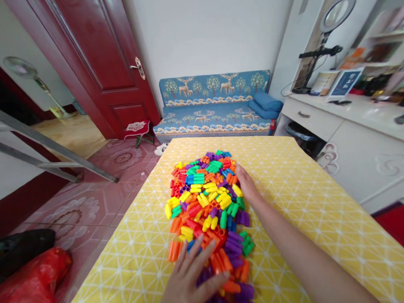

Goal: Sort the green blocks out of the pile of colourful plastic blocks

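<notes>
A long heap of small plastic bullet-shaped connecting blocks (212,197), in yellow, orange, red, green, blue and purple, runs down the middle of the table. Many look like short tubes joined side by side. My left hand (193,276) lies over the near end of the heap, palm down with fingers spread, touching orange and purple blocks (223,260). At the far right edge of the heap, my right hand (246,180) stands on its side against the blocks. Its fingers look stretched out, partly hidden behind the hand, and I see nothing held in it.
A yellow patterned cloth covers the table (279,164). Beyond it stands a blue sofa (215,99); a white cabinet (377,134) with a ring light (338,12) is on the right. On the left are a metal ladder (60,152), a red stool (137,128) and a red bag (31,283).
</notes>
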Motion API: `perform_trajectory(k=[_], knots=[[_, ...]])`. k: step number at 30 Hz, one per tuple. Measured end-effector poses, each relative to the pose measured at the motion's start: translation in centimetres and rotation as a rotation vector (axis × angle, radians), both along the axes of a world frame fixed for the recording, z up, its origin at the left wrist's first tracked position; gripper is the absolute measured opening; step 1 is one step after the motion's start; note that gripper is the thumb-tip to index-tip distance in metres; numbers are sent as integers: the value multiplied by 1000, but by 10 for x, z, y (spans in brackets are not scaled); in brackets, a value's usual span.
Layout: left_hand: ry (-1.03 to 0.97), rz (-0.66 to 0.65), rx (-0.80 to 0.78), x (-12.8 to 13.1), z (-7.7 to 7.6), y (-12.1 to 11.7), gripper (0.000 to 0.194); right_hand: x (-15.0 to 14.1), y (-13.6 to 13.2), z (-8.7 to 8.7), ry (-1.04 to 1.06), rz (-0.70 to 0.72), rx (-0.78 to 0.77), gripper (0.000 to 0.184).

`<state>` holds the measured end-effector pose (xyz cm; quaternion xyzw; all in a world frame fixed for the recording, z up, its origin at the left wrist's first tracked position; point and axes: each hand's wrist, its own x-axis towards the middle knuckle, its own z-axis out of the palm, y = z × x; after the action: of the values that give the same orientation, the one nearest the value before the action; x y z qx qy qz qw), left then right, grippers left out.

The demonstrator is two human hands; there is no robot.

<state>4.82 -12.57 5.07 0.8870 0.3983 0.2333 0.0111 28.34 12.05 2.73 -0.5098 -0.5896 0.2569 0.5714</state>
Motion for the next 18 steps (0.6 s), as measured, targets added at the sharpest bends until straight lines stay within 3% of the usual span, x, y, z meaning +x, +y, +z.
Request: perform_trajectory(k=[2, 5, 9, 11, 14, 18], knots=[[112, -83, 59, 7, -13, -11, 69, 6, -28, 0, -77, 31, -43, 56], [128, -73, 76, 5, -27, -11, 69, 17, -86, -9, -216, 67, -43, 56], [87, -8, 34, -9, -26, -1, 70, 20, -169, -20, -374, 162, -102, 62], [66, 70, -9, -14, -21, 6, 67, 12, -198, -20, -429, 219, -95, 69], [-10, 180, -55, -19, -11, 22, 63, -9, -215, -11, -479, 313, -32, 77], [-96, 278, -132, -13, 4, 52, 56, -33, -208, 0, -469, 356, 41, 79]])
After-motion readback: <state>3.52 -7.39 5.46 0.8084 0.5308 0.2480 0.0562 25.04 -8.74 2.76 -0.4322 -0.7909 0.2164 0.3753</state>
